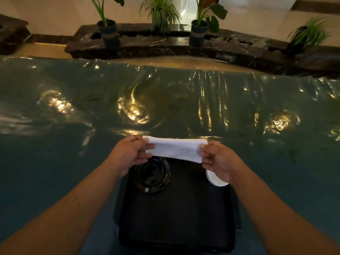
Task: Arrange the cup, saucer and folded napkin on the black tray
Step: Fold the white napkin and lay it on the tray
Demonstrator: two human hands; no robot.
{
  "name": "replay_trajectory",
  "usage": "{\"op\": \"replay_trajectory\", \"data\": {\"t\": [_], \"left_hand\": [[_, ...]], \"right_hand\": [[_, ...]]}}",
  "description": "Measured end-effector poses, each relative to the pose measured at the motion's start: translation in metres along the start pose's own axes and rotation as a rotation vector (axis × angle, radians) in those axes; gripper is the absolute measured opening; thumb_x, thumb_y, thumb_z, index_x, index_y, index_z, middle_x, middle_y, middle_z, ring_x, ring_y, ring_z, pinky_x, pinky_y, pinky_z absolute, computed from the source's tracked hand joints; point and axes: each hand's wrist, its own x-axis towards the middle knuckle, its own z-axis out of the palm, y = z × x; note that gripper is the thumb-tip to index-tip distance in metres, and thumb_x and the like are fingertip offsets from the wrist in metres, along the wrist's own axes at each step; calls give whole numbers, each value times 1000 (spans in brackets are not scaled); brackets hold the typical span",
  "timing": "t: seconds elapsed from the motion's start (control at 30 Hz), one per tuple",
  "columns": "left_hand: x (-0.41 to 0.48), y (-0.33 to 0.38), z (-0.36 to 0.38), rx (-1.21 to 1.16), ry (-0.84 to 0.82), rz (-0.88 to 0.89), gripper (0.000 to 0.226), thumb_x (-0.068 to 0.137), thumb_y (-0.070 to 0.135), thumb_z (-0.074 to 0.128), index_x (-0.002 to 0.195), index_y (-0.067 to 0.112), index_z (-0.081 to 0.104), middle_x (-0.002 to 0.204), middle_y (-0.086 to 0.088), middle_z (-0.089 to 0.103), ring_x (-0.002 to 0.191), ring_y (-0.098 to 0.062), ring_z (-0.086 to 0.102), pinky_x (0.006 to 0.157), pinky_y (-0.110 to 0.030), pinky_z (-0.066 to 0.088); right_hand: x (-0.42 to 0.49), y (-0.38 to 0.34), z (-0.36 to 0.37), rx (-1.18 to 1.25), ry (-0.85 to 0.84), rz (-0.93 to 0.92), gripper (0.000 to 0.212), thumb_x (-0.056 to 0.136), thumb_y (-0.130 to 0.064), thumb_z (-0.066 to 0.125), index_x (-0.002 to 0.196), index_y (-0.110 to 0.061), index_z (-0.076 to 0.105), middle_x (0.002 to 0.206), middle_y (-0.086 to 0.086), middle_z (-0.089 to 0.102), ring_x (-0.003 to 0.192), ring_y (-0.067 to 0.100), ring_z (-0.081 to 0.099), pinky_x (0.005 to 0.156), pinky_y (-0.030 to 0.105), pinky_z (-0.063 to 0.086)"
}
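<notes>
A white folded napkin point(176, 149) is stretched in the air above the far end of the black tray point(176, 218). My left hand point(128, 153) pinches its left end and my right hand point(219, 161) pinches its right end. On the tray's far left part sits a black saucer point(150, 174), partly covered by my left hand. A white cup point(214, 179) stands at the tray's far right edge, mostly hidden behind my right hand.
The tray lies on a table under a wrinkled, shiny green plastic cover point(165, 100). Beyond the table's far edge runs a dark stone ledge point(165, 43) with several potted plants point(108, 32).
</notes>
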Motion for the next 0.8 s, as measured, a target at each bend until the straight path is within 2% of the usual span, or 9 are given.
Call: {"op": "replay_trajectory", "data": {"t": [0.03,0.1,0.2,0.3,0.4,0.47,0.53,0.63,0.8], "left_hand": [[-1,-2,3,-21,-8,-9,24,101,33,64,115,13,64,104,-6,81,90,-27,77,81,-40,60],[-5,-7,10,-69,-4,-28,28,99,36,68,111,11,65,105,-8,80,97,-27,77,86,-43,60],[-8,-19,17,-61,36,-37,24,96,30,72,94,7,64,103,-12,78,93,-25,78,85,-42,62],[-11,-35,22,9,105,-21,27,95,16,73,78,12,51,99,-13,70,92,-28,76,79,-39,63],[-18,-50,24,48,95,-17,18,92,8,74,101,12,59,109,-9,70,102,-26,71,76,-38,62],[-23,-61,24,77,66,-24,38,90,8,75,123,19,58,111,-8,73,103,-26,72,80,-41,63],[-29,-73,22,135,57,-15,53,89,9,77,133,26,53,106,-6,76,99,-26,75,85,-47,63],[-41,-88,18,206,20,-15,65,91,9,76,141,38,46,98,-2,79,92,-20,77,91,-48,61],[-67,-113,15,207,-58,-95,50,92,2,72,131,29,57,103,-1,80,96,-18,77,92,-44,60]], "right_hand": [[-3,1,0,11,-3,11,8,101,-21,62,105,-14,60,86,4,75,78,22,68,71,34,53],[-6,6,0,47,18,46,22,103,-31,61,117,-15,60,107,12,78,100,32,74,84,43,58],[-12,15,-1,44,86,38,28,102,-34,63,119,-12,63,114,14,74,104,32,73,91,46,58],[-18,30,-5,-33,85,13,27,101,-23,65,119,-3,64,117,15,74,101,26,74,86,38,59],[-23,44,-13,-133,136,-2,23,98,-13,68,119,-4,61,120,10,72,96,22,75,80,34,61],[-28,53,-16,-160,176,-11,33,95,-9,71,124,-13,57,128,5,64,101,24,73,81,37,63],[-36,64,-20,-146,174,-11,50,93,-6,73,133,-25,49,126,1,61,108,25,68,84,40,63],[-50,83,-27,-202,127,-2,51,93,-7,72,137,-24,51,121,1,69,109,22,69,89,42,62],[-68,116,-36,-250,73,37,34,93,-7,70,123,-24,66,115,-5,77,105,15,72,87,38,62]]}}
